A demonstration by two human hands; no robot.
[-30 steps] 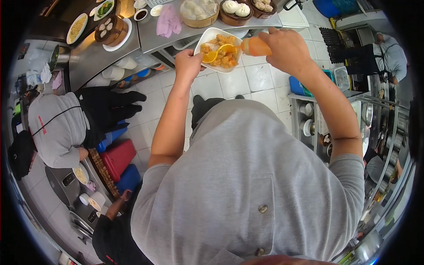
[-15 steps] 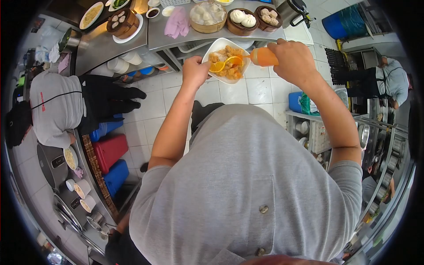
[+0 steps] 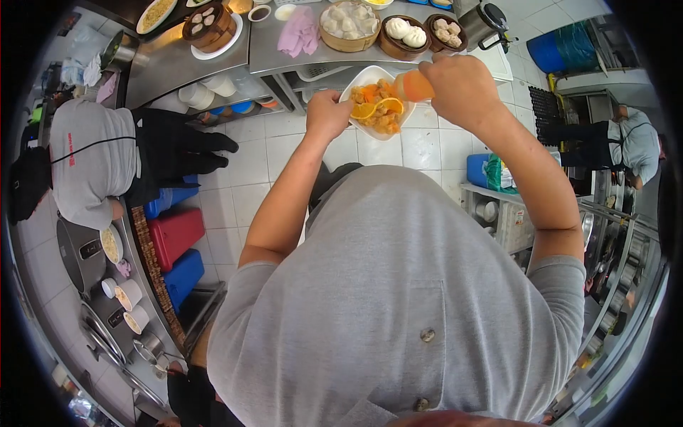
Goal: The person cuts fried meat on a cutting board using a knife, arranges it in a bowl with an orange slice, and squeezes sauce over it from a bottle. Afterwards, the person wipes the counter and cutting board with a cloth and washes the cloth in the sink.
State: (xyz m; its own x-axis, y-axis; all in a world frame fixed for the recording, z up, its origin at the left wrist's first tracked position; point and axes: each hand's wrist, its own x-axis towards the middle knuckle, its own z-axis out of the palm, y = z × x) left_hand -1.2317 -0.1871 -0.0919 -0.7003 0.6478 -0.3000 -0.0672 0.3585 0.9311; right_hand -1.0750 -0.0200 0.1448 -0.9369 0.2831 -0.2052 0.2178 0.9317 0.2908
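Note:
My left hand is closed on the left rim of a white bowl, holding it in the air over the floor. In the bowl lie golden fried pieces with orange sauce on them and orange slices. My right hand grips a squeeze bottle of orange sauce, tilted so that its nozzle end points left at the bowl's right side. The nozzle tip is hard to make out against the food.
Ahead, a steel counter carries a pink cloth, bamboo steamers of dumplings and buns, and a metal jug. One co-worker stands at the left, another at the far right. Lidded bins stand left.
Bowl and bottle have shifted slightly right in view. The bottle has come nearer the bowl, and more orange sauce shows on the food. Both hands keep their grip.

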